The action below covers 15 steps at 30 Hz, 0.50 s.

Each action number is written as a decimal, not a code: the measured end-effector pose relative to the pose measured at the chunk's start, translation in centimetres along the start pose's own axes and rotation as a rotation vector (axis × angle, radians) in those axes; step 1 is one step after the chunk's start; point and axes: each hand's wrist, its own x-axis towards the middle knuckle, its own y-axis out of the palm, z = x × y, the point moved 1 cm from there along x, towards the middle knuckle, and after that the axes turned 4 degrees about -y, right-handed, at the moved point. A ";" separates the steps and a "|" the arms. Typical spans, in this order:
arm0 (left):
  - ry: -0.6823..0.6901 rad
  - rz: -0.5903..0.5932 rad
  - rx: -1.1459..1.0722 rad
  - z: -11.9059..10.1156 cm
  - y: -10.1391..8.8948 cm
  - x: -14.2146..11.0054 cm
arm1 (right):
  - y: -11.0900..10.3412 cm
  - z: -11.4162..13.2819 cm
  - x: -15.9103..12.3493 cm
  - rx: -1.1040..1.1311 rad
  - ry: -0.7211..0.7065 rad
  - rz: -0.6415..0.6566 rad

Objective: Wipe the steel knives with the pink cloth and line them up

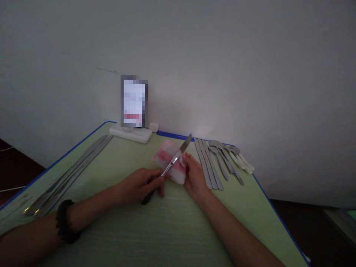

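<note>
A metal table knife [174, 159] slants up and to the right over the middle of the table, its blade tip near the back edge. My left hand [147, 183] is closed around its handle, and the dark handle end pokes out below the fingers. In my right hand [194, 174] is a pink-and-white checked cloth [164, 152], pinched between thumb and fingers beside the blade. The cloth spreads out behind the knife, under the lower blade and upper handle. Part of it is hidden by the knife and my fingers.
On the left lie long metal knives [75, 167]. To the right are several flat metal knives [207, 163], then spoons [219, 159] and white-handled cutlery [241, 159]. A screen [134, 102] stands on a white base [130, 134] near the wall. The green table [167, 230] has a blue rim.
</note>
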 end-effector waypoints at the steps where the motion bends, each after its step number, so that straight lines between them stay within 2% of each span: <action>1: -0.028 -0.015 -0.007 -0.1 0.0 0.1 | 0.0 0.1 0.1 0.035 0.018 0.014; 5: -0.130 -0.075 -0.082 -0.1 0.2 0.5 | 0.1 0.5 0.2 0.125 0.096 0.126; 9: -0.134 -0.134 -0.077 0.0 0.2 0.7 | 0.3 0.7 -0.3 0.045 0.101 0.269; 12: -0.114 -0.143 -0.008 0.1 0.3 0.7 | 0.3 0.4 -0.6 -0.046 0.097 0.276; 15: -0.087 -0.085 0.027 0.1 0.3 0.4 | 0.2 0.0 -0.6 -0.099 0.083 0.250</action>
